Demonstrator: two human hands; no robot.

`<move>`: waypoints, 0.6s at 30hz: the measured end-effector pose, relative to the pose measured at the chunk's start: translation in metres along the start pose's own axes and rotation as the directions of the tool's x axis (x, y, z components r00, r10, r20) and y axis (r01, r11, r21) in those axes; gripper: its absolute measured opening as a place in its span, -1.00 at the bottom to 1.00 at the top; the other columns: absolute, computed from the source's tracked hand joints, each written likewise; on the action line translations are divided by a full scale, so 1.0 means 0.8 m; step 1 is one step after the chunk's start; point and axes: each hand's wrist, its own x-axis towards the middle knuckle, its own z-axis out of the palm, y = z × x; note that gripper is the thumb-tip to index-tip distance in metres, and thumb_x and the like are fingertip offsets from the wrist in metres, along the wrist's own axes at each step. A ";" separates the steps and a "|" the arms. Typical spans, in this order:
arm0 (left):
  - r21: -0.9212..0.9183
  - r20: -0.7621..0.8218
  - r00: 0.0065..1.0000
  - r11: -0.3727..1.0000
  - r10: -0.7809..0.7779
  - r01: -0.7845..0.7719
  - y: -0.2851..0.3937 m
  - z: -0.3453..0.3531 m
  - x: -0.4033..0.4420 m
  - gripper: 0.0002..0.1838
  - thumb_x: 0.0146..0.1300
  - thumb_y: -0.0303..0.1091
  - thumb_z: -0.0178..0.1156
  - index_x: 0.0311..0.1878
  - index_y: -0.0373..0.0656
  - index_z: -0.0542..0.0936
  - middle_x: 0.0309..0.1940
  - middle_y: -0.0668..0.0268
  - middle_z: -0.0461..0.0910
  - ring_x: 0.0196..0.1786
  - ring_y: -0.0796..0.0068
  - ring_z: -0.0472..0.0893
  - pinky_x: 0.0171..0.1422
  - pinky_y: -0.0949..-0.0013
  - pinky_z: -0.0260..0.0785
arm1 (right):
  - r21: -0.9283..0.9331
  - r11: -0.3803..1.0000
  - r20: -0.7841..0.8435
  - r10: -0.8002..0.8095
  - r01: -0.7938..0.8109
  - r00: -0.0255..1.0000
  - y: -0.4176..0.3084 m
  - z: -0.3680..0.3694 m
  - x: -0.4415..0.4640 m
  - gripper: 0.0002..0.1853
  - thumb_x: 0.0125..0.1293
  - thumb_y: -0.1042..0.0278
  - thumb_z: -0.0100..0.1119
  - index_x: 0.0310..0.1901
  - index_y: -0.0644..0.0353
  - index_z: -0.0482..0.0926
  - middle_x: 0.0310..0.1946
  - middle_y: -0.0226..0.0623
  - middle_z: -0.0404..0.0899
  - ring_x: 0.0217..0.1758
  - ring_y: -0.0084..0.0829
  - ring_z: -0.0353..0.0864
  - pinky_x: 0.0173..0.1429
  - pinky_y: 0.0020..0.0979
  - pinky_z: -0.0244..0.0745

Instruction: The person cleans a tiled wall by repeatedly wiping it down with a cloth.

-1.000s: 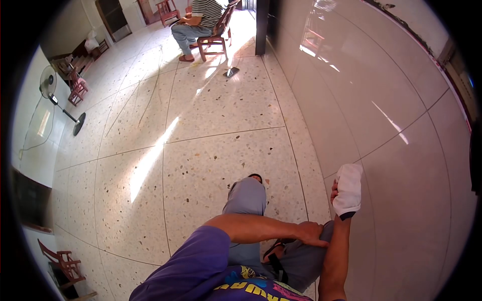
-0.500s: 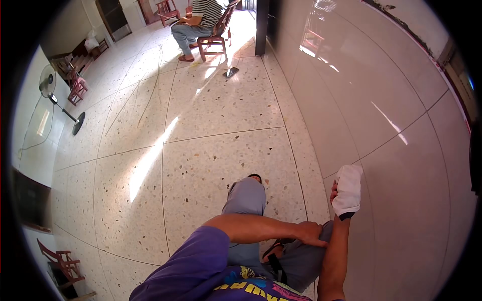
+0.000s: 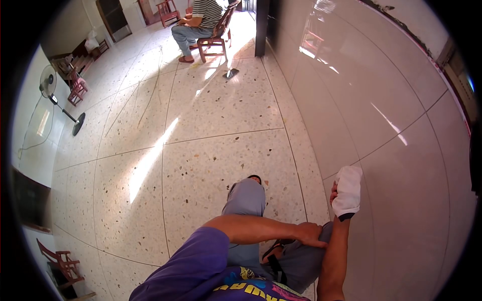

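Note:
At the right, my right hand (image 3: 334, 191) is raised in front of the tiled wall. A white, sock-like cloth (image 3: 347, 189) with a dark edge near the wrist covers most of it. Curled fingers show along the cloth's left side; the rest of the hand is hidden. Whether the cloth touches the wall I cannot tell. My left hand (image 3: 309, 234) rests over my bent right knee (image 3: 325, 235), thumb apart from the fingers, holding nothing visible.
Tiled wall (image 3: 401, 190) runs close along my right side. A dark flat object (image 3: 231, 73) lies on the speckled floor (image 3: 221, 110). Farther off, a person (image 3: 201, 22) sits on a wooden chair (image 3: 213, 46). A standing fan (image 3: 48, 83) is at the left.
My right hand and the white cloth have shifted very slightly downward. My left hand stays on the knee.

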 end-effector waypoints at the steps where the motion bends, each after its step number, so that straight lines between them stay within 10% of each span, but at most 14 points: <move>1: 0.000 -0.001 1.000 1.000 0.003 -0.003 0.001 -0.001 -0.001 0.02 0.14 0.47 0.13 -0.06 -0.63 0.47 -0.32 -0.28 0.65 -0.18 -0.20 0.70 -0.03 0.01 0.56 | 0.007 1.000 0.007 0.005 -0.006 1.000 -0.001 -0.001 0.001 -0.52 0.33 -0.25 0.12 0.08 -0.11 0.63 -0.07 -0.35 0.68 -0.20 -0.30 0.67 -0.40 -0.37 0.56; 10: 0.116 0.274 0.961 0.991 0.027 -0.061 0.000 -0.038 0.025 0.02 0.13 0.41 0.21 0.09 -0.61 0.49 -0.26 -0.23 0.68 -0.12 -0.19 0.70 -0.02 0.05 0.56 | -0.005 1.000 0.171 -0.015 0.016 0.985 -0.011 -0.021 0.011 -0.48 0.37 -0.23 0.11 0.16 -0.04 0.58 0.01 -0.26 0.64 -0.15 -0.37 0.66 -0.29 -0.36 0.57; 13: 0.043 0.011 0.996 0.995 0.087 -0.087 -0.016 -0.050 0.046 -0.04 0.12 0.34 0.27 0.10 -0.57 0.51 -0.21 -0.21 0.69 -0.10 -0.19 0.69 -0.03 0.07 0.56 | -0.050 0.986 0.166 -0.149 0.159 0.975 -0.047 -0.072 0.044 -0.51 0.38 -0.21 0.10 0.13 -0.03 0.57 -0.03 -0.29 0.65 -0.18 -0.41 0.65 -0.31 -0.40 0.56; 16: -0.587 0.119 0.989 0.797 -0.089 0.142 0.015 -0.100 0.037 -0.36 0.27 -0.07 0.33 0.17 -0.45 0.45 -0.26 0.06 0.67 -0.29 0.36 0.73 -0.27 0.34 0.57 | -0.086 0.926 0.175 -0.349 0.367 0.921 -0.033 -0.056 0.021 -0.52 0.42 -0.16 0.09 0.16 0.00 0.56 -0.01 -0.31 0.64 -0.11 -0.39 0.64 -0.18 -0.35 0.55; 18: -0.779 0.118 0.984 0.602 -0.135 0.176 0.021 -0.115 0.039 -0.52 0.37 -0.10 0.27 0.12 -0.28 0.45 -0.18 0.16 0.66 -0.29 0.39 0.72 -0.23 0.40 0.58 | -0.024 0.878 0.198 -0.465 0.478 0.863 -0.017 -0.039 0.007 -0.53 0.44 -0.13 0.08 0.19 0.02 0.55 0.04 -0.31 0.64 -0.03 -0.35 0.63 -0.05 -0.29 0.54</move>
